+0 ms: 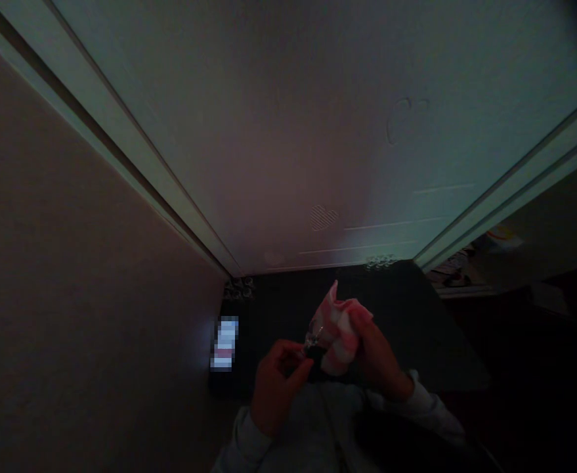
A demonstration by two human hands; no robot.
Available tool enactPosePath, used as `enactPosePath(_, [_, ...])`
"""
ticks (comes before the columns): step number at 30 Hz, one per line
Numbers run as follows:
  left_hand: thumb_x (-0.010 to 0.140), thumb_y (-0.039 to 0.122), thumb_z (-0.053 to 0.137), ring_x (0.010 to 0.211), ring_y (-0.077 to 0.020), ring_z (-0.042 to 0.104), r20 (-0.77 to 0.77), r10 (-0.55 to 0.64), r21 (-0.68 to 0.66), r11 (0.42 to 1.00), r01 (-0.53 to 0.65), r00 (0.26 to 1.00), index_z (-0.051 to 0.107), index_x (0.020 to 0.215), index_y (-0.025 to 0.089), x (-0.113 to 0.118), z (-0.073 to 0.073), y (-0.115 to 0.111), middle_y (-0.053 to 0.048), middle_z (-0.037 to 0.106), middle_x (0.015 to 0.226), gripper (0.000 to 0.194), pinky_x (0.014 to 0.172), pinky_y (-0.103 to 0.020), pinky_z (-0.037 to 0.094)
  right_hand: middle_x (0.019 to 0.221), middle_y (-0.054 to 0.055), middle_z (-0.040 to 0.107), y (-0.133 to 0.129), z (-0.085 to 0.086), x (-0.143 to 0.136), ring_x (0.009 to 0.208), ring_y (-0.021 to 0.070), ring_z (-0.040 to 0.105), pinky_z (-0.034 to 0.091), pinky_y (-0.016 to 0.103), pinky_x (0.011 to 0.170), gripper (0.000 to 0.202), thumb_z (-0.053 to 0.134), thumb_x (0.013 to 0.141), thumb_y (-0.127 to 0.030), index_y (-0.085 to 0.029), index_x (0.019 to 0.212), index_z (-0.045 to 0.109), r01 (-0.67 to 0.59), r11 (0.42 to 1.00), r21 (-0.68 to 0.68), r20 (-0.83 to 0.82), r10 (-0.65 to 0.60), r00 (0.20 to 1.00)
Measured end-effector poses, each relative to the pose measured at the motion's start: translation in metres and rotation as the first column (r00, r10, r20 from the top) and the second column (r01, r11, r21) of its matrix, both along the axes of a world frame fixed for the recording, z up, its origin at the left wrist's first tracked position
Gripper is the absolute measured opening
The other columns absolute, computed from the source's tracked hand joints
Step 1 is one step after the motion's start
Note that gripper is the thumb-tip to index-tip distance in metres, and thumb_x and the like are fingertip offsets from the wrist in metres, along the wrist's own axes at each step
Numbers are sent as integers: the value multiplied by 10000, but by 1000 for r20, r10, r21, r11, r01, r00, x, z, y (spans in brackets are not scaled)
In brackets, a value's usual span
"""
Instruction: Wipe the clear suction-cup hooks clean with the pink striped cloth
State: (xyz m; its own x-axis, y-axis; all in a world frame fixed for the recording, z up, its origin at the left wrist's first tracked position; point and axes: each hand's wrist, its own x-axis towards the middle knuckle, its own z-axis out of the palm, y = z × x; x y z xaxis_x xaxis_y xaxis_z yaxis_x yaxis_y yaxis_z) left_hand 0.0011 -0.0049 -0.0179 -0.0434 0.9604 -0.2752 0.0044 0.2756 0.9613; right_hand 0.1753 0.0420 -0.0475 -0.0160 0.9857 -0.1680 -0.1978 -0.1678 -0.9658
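My left hand [281,374] is closed in a pinch on a small clear, shiny glass-like piece [312,337]. Its exact kind is too dim to make out. A pink and white cloth [340,335] is bunched in my right hand [375,351], whose fingers are closed on it and partly hidden. The clear piece is right beside the cloth's left edge, and both are above the dark tabletop [406,309]. Two groups of similar small clear pieces stand at the back of the table, one at the left corner [239,288] and one toward the right [381,262].
A lit phone screen [224,343], blurred out, is at the table's left edge by the wall [96,295]. Behind the table rises a pale panel [278,164] with an embossed heart [324,217]. Assorted items [458,266] lie beyond the right side in shadow.
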Motion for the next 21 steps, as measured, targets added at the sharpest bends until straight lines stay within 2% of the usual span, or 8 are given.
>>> enactPosePath(4, [677,199,703,679,-127,595,48,-32,-13,999,32,998,623,812,166,1,-3,0,9,645,716,160,639,-234,458,1089,51,649,-5,-2,-1,1032,265,575,437,397,924,395,466,849,-564,-260,1017,653,-74,996,51,16,73,997])
enactPosePath(8, [658,193,718,687,-127,600,117,-66,-34,997,70,991,625,809,159,3,3,-1,3,652,724,181,646,-236,465,1189,72,601,-11,-3,-10,1127,260,530,395,411,992,436,409,879,-562,-244,1041,660,-159,969,187,121,138,983])
enactPosePath(14, [635,211,753,670,-111,584,203,-67,-56,995,80,977,629,794,161,4,9,-2,15,646,709,207,628,-216,457,1104,109,646,-11,0,-11,1029,241,597,472,371,893,425,387,907,-519,-205,1020,649,-293,914,281,260,222,940])
enactPosePath(18, [628,307,771,628,-102,574,264,-53,-80,994,76,963,609,763,165,4,9,1,26,635,674,255,585,-207,450,1080,119,640,-12,0,-10,998,228,603,483,350,856,422,358,921,-501,-186,1029,616,-322,881,346,324,210,922])
enactPosePath(21, [626,397,770,582,-102,577,303,-51,-105,991,87,952,595,764,156,6,7,2,26,630,628,328,572,-219,455,875,79,644,-13,4,-9,805,194,608,491,309,723,387,360,923,-472,-187,886,619,-349,860,373,378,202,904])
